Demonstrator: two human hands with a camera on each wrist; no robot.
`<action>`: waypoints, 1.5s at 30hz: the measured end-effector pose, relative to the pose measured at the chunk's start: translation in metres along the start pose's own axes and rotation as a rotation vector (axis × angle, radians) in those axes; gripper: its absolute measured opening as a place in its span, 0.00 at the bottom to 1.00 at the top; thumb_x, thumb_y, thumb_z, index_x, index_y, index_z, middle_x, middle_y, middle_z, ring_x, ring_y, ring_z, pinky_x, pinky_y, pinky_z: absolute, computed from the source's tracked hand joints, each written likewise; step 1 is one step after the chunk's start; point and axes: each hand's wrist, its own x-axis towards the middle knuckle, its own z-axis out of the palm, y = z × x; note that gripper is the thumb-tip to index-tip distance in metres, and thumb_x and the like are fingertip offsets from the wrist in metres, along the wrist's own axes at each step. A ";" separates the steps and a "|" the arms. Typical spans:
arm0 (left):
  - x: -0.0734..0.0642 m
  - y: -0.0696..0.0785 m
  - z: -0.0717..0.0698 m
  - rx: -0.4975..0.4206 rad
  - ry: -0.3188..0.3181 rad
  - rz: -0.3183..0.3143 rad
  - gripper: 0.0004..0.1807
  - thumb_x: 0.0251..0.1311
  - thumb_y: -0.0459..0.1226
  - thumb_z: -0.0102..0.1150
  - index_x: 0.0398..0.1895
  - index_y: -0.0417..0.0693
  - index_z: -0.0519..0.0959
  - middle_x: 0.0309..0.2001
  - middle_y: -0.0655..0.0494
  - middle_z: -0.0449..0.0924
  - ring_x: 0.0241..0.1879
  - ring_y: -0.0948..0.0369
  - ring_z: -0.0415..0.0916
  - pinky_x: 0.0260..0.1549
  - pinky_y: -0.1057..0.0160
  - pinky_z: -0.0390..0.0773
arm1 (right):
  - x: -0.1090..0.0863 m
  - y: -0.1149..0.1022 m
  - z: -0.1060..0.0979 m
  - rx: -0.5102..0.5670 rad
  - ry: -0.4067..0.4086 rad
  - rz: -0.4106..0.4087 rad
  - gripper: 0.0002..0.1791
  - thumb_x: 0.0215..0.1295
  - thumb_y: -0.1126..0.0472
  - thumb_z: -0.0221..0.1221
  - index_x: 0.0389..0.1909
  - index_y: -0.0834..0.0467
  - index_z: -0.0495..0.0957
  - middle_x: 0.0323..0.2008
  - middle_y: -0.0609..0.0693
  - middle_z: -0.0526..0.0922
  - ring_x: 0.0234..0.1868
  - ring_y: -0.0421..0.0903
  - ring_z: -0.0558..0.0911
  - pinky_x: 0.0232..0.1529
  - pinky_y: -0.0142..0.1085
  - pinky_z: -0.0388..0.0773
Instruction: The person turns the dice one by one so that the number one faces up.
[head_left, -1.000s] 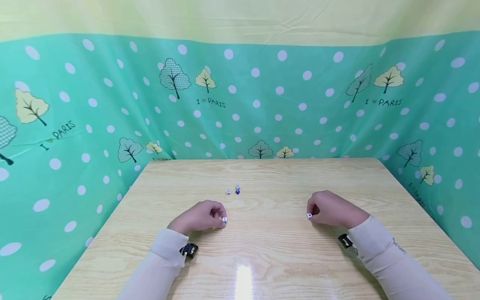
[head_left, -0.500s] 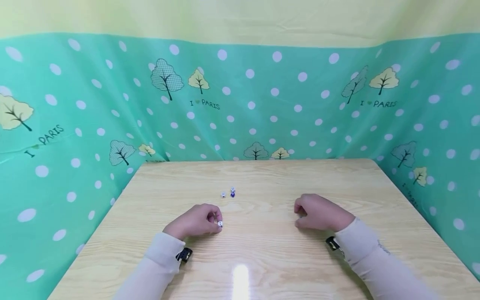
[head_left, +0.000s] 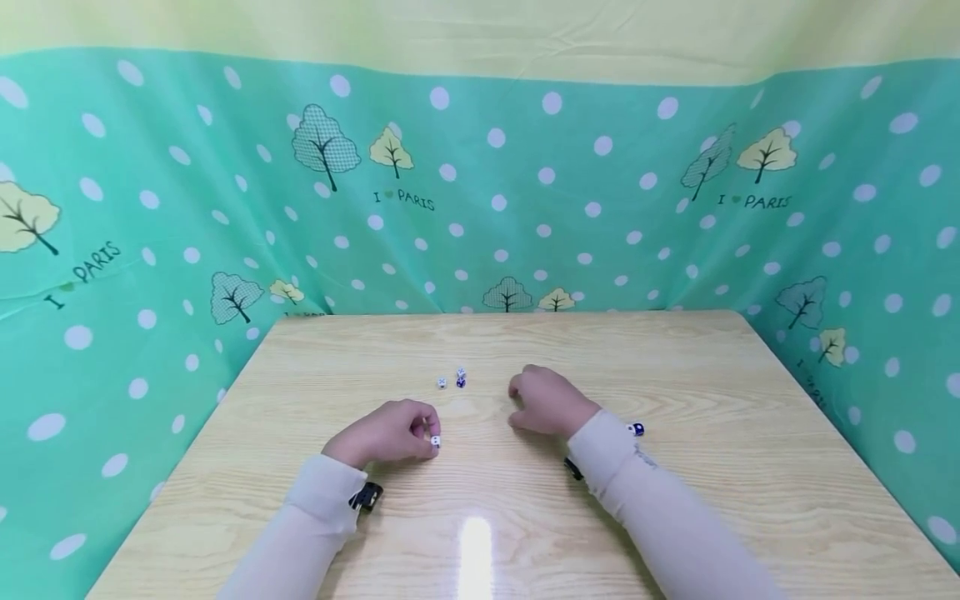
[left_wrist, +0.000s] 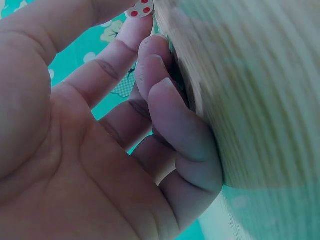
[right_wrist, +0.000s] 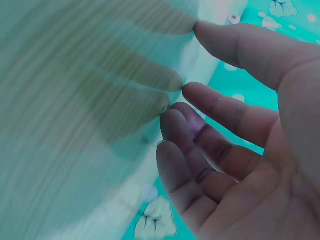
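My left hand [head_left: 393, 432] pinches a white die [head_left: 436, 441] between thumb and index finger, close over the table. In the left wrist view, red dots show on that die [left_wrist: 140, 10] at the top edge. My right hand [head_left: 551, 402] is bent loosely with a gap between thumb and index finger, and holds nothing. Its fingertips [right_wrist: 192, 90] are right at the table surface in the right wrist view. Behind the right wrist lie a blue die [head_left: 638, 429] and a white one beside it, partly hidden by the sleeve.
Between the hands and farther back lie a white die [head_left: 442, 382], another white die [head_left: 461, 373] and a blue die [head_left: 461, 383] close together. The wooden table [head_left: 360, 342] is bordered by a green dotted curtain [head_left: 498, 225] at the back and sides.
My right hand has let go of its white die and moved left toward the dice cluster. A white and a blue die now show beside the right sleeve. The left hand keeps its die.
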 end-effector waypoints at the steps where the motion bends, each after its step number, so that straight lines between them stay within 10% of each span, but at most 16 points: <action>1: 0.000 0.000 0.000 0.000 -0.001 -0.003 0.10 0.58 0.37 0.75 0.36 0.52 0.80 0.26 0.56 0.74 0.25 0.61 0.68 0.27 0.61 0.69 | 0.005 -0.005 0.002 -0.002 0.006 -0.005 0.23 0.57 0.53 0.74 0.51 0.60 0.86 0.43 0.50 0.83 0.41 0.45 0.79 0.55 0.42 0.80; 10: 0.001 0.000 -0.003 0.006 -0.003 -0.005 0.09 0.58 0.37 0.74 0.36 0.53 0.80 0.27 0.55 0.75 0.26 0.60 0.70 0.28 0.60 0.70 | 0.048 -0.048 0.007 -0.064 0.015 0.058 0.12 0.60 0.57 0.71 0.22 0.54 0.79 0.30 0.48 0.80 0.30 0.44 0.75 0.36 0.36 0.77; 25: 0.001 -0.004 -0.002 -0.001 -0.008 0.038 0.10 0.56 0.36 0.75 0.35 0.50 0.80 0.26 0.56 0.75 0.26 0.62 0.69 0.27 0.62 0.70 | 0.072 -0.070 0.016 -0.157 0.065 0.152 0.14 0.62 0.52 0.73 0.43 0.54 0.84 0.34 0.50 0.87 0.30 0.44 0.83 0.33 0.40 0.84; 45: 0.001 -0.003 0.000 0.012 0.001 0.039 0.11 0.56 0.37 0.76 0.35 0.51 0.80 0.27 0.56 0.75 0.27 0.61 0.71 0.30 0.61 0.71 | 0.070 -0.078 0.019 -0.202 0.090 0.103 0.08 0.76 0.63 0.58 0.44 0.56 0.86 0.37 0.52 0.89 0.34 0.46 0.87 0.34 0.39 0.87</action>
